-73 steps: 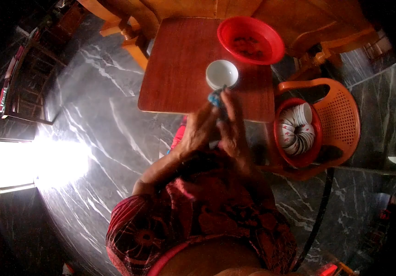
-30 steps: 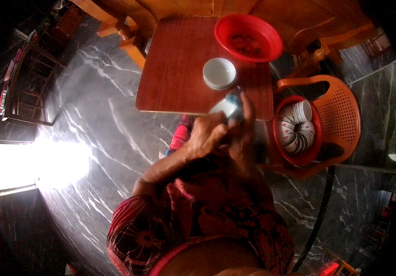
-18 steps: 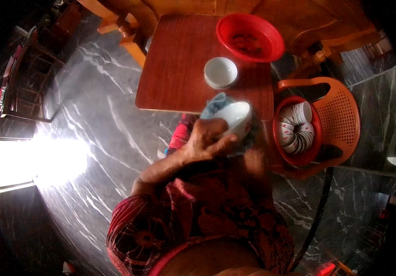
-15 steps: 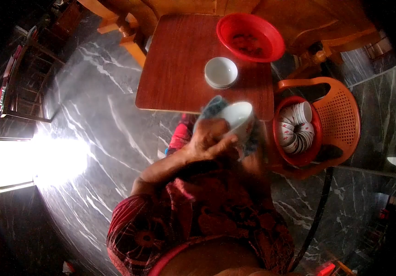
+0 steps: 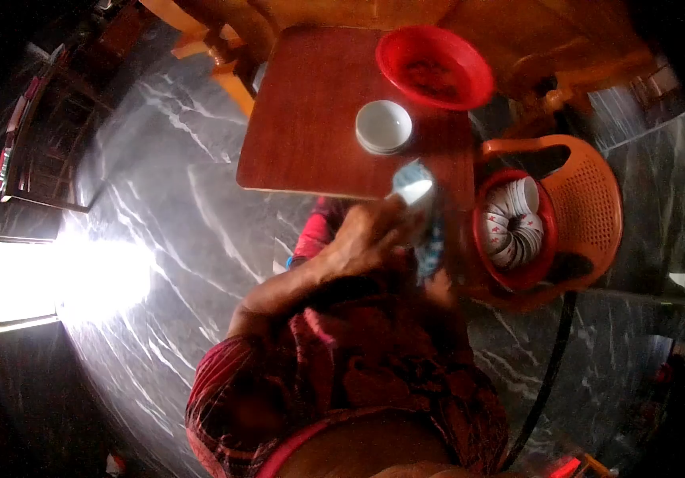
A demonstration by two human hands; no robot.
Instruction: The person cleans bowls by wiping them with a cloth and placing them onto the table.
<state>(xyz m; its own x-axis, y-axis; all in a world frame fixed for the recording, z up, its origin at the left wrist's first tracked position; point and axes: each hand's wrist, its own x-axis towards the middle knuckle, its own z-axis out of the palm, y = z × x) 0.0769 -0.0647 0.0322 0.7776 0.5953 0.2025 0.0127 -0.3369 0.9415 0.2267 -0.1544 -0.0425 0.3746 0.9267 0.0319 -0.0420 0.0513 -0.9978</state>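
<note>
Just over the near edge of the brown table (image 5: 311, 111), my left hand (image 5: 368, 233) is closed on a white bowl (image 5: 414, 191), which is tilted and partly covered by a blue cloth (image 5: 430, 253). To the right and lower, my right hand (image 5: 440, 288) is blurred and dark beside the hanging end of the cloth; its fingers cannot be made out. A small stack of white bowls (image 5: 384, 127) stands upright on the table, a little beyond the cloth.
A red basin (image 5: 474, 88) with dark reddish contents sits at the table's far right corner. On the right, an orange plastic chair (image 5: 597, 199) bears a red tub (image 5: 548, 259) of many nested bowls (image 5: 510, 253). Carved wooden furniture (image 5: 518, 32) stands behind the table.
The bowl in my hands has turned, so less of its white inside shows. The cloth has shifted right and hangs lower beside it. The stacked bowls have stayed in place.
</note>
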